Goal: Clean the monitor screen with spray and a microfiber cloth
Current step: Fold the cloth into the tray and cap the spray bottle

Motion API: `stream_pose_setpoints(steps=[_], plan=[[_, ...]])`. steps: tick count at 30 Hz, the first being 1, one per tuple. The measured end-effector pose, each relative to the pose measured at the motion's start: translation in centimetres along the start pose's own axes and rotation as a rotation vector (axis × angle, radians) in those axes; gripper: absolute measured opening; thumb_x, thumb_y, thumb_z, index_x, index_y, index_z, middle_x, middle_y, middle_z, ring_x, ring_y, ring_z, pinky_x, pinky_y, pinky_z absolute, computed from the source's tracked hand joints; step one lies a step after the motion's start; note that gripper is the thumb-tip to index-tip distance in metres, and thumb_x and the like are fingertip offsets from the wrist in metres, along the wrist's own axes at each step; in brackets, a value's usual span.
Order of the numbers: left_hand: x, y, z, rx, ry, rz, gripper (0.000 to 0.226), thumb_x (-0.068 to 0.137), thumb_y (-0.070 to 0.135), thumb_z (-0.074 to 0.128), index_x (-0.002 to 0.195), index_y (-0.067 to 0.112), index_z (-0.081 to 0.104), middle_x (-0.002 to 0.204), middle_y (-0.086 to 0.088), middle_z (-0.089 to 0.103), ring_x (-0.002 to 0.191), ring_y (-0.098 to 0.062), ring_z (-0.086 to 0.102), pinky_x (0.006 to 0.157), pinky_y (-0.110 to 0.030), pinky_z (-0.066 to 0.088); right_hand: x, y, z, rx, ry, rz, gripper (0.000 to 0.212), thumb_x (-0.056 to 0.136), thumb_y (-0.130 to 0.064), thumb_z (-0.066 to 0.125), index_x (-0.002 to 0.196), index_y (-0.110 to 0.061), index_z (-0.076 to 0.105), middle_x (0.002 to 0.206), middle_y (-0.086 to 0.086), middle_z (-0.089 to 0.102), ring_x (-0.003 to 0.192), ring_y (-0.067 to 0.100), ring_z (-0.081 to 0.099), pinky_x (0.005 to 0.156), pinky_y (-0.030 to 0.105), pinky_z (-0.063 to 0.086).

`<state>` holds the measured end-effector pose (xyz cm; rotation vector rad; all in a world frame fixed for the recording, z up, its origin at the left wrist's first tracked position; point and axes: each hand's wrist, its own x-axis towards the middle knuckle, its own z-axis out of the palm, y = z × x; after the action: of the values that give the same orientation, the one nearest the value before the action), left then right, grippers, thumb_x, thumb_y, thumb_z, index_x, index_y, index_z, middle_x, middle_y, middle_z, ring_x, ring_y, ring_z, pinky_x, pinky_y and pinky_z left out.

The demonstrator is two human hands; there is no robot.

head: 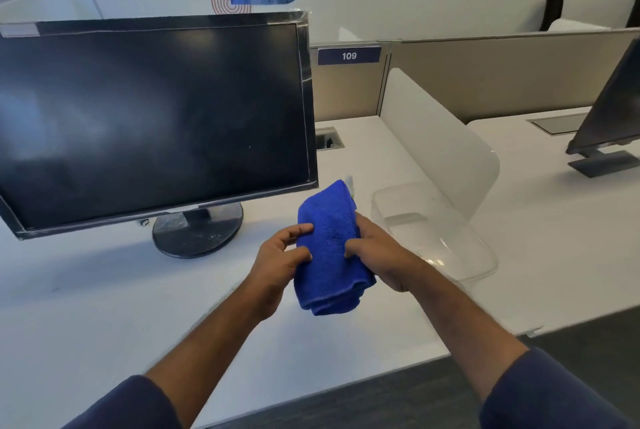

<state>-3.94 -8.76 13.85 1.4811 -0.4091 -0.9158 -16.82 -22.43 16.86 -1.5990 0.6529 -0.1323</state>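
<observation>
Both hands (fingers curled) around cloth (329,248)

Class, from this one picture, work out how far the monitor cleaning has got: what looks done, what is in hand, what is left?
Done: the blue cloth is picked up and folded. In hand: the left hand and right hand both grip it above the desk, apart from the monitor. Left: the screen shows hazy smears, so wiping seems to remain. No spray bottle is clearly visible.
</observation>
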Motion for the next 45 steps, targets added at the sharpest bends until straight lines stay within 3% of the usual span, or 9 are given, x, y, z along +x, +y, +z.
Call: stream_pose_setpoints(steps=[8, 15, 19, 25, 28, 31, 35, 39, 45], plan=[[1.5, 1.0, 10.8, -0.124, -0.007, 0.095, 0.052, 0.08, -0.007, 0.057, 0.119, 0.027, 0.067, 0.125, 0.006, 0.062, 0.109, -0.02, 0.066, 0.078, -0.031, 0.058, -1.3, 0.0, -11.1, 0.012, 0.026, -0.076, 0.072, 0.083, 0.007, 0.048, 0.141, -0.034, 0.042, 0.12, 0.008, 0.066, 0.105, 0.031, 0.068, 0.087, 0.052, 0.057], [3.7, 1.1, 17.5, 0.309, 0.103, 0.105, 0.055, 0.079, -0.002, 0.062, 0.126, 0.026, 0.061, 0.124, 0.006, 0.057, 0.104, -0.015, 0.062, 0.083, -0.03, 0.058, -1.4, 1.7, -17.7, -0.228, 0.144, 0.017, 0.088, 0.083, 0.002, 0.052, 0.152, -0.039, 0.018, 0.105, 0.003, 0.063, 0.086, 0.02, 0.065, 0.059, 0.029, 0.052], [4.8, 1.0, 20.0, 0.684, 0.107, 0.209, 0.057, 0.076, 0.001, 0.064, 0.13, 0.019, 0.06, 0.12, 0.006, 0.057, 0.105, -0.015, 0.059, 0.083, -0.022, 0.046, -1.4, 3.3, -18.0, -0.327, 0.219, -0.079, 0.055, 0.077, -0.002, 0.051, 0.123, -0.031, 0.049, 0.083, -0.006, 0.065, 0.073, 0.013, 0.06, 0.064, 0.034, 0.054], [5.9, 0.8, 22.3, 1.02, 0.022, 0.097, 0.046, 0.079, 0.002, 0.059, 0.124, 0.011, 0.06, 0.12, -0.008, 0.064, 0.105, -0.024, 0.062, 0.087, -0.034, 0.053, -0.7, 5.0, -17.6, -0.554, 0.215, -0.022, 0.028, 0.085, -0.001, 0.046, 0.102, -0.022, 0.038, 0.086, 0.005, 0.051, 0.074, 0.021, 0.045, 0.069, 0.039, 0.045], [6.2, 1.1, 23.1, 0.914, 0.059, 0.09, 0.047, 0.079, 0.0, 0.059, 0.125, 0.011, 0.061, 0.119, -0.003, 0.063, 0.103, -0.019, 0.059, 0.085, -0.029, 0.05, -0.3, 5.2, -18.1, -0.544, 0.244, -0.012, 0.03, 0.08, 0.004, 0.045, 0.103, -0.015, 0.038, 0.094, 0.003, 0.046, 0.079, 0.02, 0.042, 0.064, 0.028, 0.037], [6.5, 1.4, 23.3, 0.54, 0.13, 0.017, 0.056, 0.077, -0.003, 0.061, 0.129, 0.016, 0.058, 0.106, 0.009, 0.055, 0.094, -0.009, 0.058, 0.072, -0.019, 0.047, -0.3, 4.7, -19.1, -0.542, 0.297, -0.041, 0.064, 0.081, 0.005, 0.047, 0.142, -0.012, 0.041, 0.122, 0.005, 0.053, 0.107, 0.025, 0.055, 0.088, 0.033, 0.047], [6.8, 1.2, 23.3, 0.413, 0.146, -0.09, 0.058, 0.078, -0.006, 0.063, 0.131, 0.016, 0.057, 0.101, 0.007, 0.052, 0.089, -0.009, 0.056, 0.062, -0.019, 0.046, 0.0, 4.1, -19.7, -0.601, 0.257, -0.069, 0.07, 0.084, 0.004, 0.048, 0.15, -0.013, 0.033, 0.14, 0.012, 0.052, 0.12, 0.031, 0.054, 0.097, 0.037, 0.046], [6.8, 0.4, 23.5, 0.844, 0.081, -0.063, 0.039, 0.08, -0.002, 0.061, 0.116, 0.015, 0.058, 0.113, -0.004, 0.055, 0.089, -0.018, 0.054, 0.069, -0.029, 0.053, 0.6, 5.0, -18.7, -0.791, 0.036, 0.081, 0.068, 0.093, -0.005, 0.049, 0.155, -0.012, 0.023, 0.151, 0.012, 0.042, 0.134, 0.029, 0.046, 0.105, 0.033, 0.04], [6.9, -1.0, 24.8, 1.667, -0.011, -0.014, 0.035, 0.09, 0.027, 0.065, 0.122, 0.013, 0.058, 0.127, -0.008, 0.055, 0.118, -0.025, 0.052, 0.08, -0.03, 0.041, 2.0, 7.1, -17.2, -1.166, -0.177, 0.165, 0.046, 0.09, -0.02, 0.063, 0.133, -0.014, 0.049, 0.127, 0.009, 0.059, 0.113, 0.026, 0.059, 0.093, 0.033, 0.048]])
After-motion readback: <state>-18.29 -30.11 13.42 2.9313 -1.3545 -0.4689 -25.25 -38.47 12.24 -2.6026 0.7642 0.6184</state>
